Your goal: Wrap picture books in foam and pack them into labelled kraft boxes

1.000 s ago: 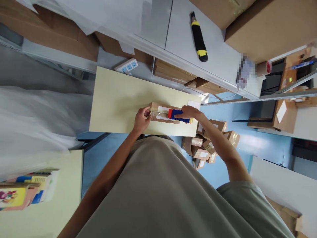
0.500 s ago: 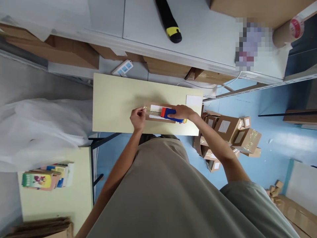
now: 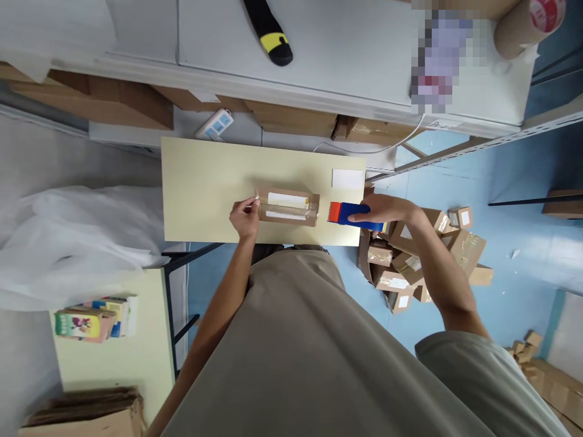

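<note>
A narrow cardboard box (image 3: 288, 217) lies on the pale yellow table, with white labels on top and a strip of clear tape (image 3: 289, 209) running along its length. At its left end my left hand (image 3: 246, 216) has thumb and fingers closed at the box's edge, where the tape starts. To the right, apart from the box, my right hand (image 3: 385, 209) is wrapped round a blue tape dispenser (image 3: 348, 213) with a red front. The dispenser sits just above the table's right end, its front pointing toward the box.
A white card (image 3: 347, 178) lies at the table's (image 3: 204, 182) back right. Behind stands a shelf (image 3: 346, 54) with a black-and-yellow handled tool (image 3: 273, 39) and a tape roll (image 3: 523, 27). Several cardboard boxes (image 3: 401, 273) are piled on the floor at right. Booklets (image 3: 86, 323) lie on the left side table.
My right hand has moved right with the tape dispenser, off the box and past its right end. The box's top with its tape strip now shows. My left hand stays at the left end.
</note>
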### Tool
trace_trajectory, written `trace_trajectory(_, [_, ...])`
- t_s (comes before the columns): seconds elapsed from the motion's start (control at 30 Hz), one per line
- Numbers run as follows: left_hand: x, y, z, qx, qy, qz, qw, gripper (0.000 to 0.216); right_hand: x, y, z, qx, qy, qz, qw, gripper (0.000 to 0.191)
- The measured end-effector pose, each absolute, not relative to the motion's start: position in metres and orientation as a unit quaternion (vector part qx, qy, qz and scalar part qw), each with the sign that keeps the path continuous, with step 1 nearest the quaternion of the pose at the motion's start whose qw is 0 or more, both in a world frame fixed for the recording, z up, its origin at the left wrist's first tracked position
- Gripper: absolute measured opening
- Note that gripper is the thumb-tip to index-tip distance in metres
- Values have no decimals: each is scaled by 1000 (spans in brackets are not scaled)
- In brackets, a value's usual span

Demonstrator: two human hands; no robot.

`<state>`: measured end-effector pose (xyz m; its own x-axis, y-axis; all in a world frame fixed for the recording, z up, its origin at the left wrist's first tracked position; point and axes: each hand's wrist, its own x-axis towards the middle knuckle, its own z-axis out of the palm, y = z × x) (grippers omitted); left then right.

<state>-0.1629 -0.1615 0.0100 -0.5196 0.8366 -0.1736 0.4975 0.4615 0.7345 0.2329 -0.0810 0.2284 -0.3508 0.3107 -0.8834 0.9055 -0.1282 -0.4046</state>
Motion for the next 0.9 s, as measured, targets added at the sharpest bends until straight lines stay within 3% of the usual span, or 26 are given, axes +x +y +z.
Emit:
trace_trajectory(0.33, [-152, -160, 18, 440, 811, 297, 247, 24, 208, -100, 172, 567, 628, -424, 322, 70])
trace_trajectory(0.9, [-155, -161, 13, 427, 810, 300, 267, 29, 153, -144, 119, 612, 673, -287, 299, 33])
